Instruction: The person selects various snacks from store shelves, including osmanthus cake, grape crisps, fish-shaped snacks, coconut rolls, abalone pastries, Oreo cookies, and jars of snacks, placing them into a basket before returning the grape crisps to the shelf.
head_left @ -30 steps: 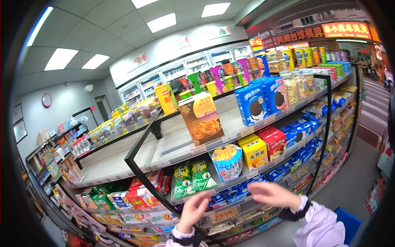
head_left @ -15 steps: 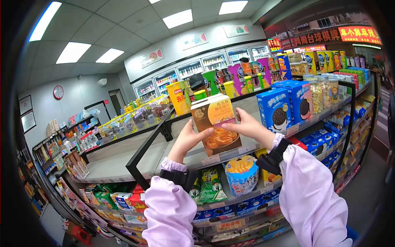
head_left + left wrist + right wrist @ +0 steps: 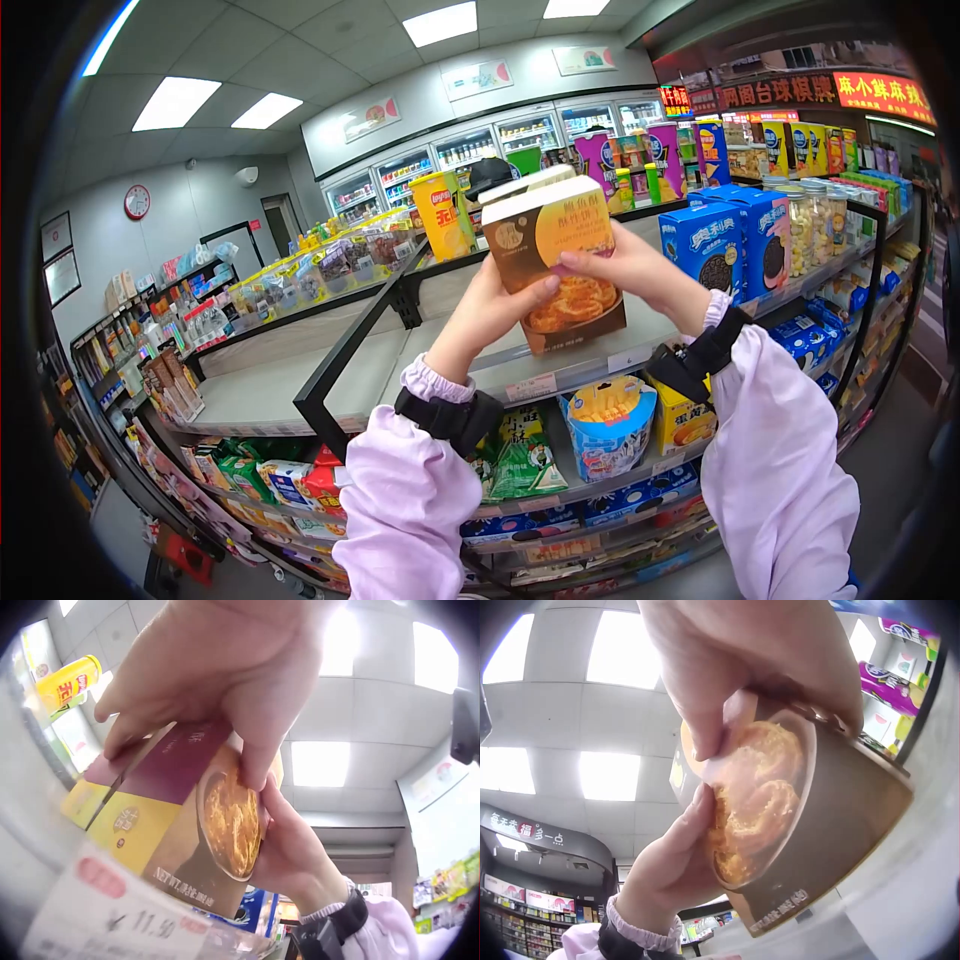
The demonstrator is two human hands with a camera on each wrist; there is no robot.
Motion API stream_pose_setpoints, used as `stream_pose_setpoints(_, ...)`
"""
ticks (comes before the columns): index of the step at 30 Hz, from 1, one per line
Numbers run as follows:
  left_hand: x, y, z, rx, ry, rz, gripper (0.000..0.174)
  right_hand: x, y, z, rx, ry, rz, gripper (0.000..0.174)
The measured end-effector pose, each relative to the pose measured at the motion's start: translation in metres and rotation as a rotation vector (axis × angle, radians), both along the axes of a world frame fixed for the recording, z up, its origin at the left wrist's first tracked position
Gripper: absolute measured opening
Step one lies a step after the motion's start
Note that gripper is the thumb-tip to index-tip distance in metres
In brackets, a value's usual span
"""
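In the head view both hands grip a brown biscuit box (image 3: 560,230) with a picture of golden biscuits on its front. A second white top edge shows close behind it, and the left wrist view shows a seam between two boxes. My left hand (image 3: 478,318) holds the left side and my right hand (image 3: 655,280) the right side, thumbs across the front, fingers wrapped behind. The box leans, its lower end close over the front edge of the top shelf (image 3: 365,380). A price label (image 3: 124,911) stands right by the box in the left wrist view.
Blue cookie boxes (image 3: 705,250) and jars (image 3: 800,235) stand to the right. A yellow chip canister (image 3: 438,215) is behind on the left. A black shelf frame (image 3: 345,365) slants at the left. Below are a blue snack bag (image 3: 610,430), a yellow box (image 3: 685,412) and green bags (image 3: 527,465).
Both hands rose from below the shelf to the box and took hold of its sides. Since then the box has tilted and shifted to the right in view.
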State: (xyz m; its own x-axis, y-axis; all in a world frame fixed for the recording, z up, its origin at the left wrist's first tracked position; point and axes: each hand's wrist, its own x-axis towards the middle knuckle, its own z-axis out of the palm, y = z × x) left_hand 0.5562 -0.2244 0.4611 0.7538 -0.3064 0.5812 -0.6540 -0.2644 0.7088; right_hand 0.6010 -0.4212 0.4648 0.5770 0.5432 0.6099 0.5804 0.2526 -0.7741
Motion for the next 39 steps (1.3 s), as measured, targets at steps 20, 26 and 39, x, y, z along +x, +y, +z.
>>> stream_pose_setpoints(20,-0.143,-0.084,-0.051,-0.045,-0.211,0.39,0.053,-0.129,-0.053,-0.05,0.198,-0.192,-0.417,0.063)
stream_pose_setpoints(26,-0.232,-0.059,-0.104,0.147,-0.196,0.629,0.066,-0.195,-0.022,-0.112,0.122,-0.091,-0.311,0.066)
stream_pose_setpoints(39,-0.511,0.115,-0.201,0.166,0.129,0.914,0.071,-0.42,0.178,-0.227,-0.134,-0.056,-0.025,0.079)
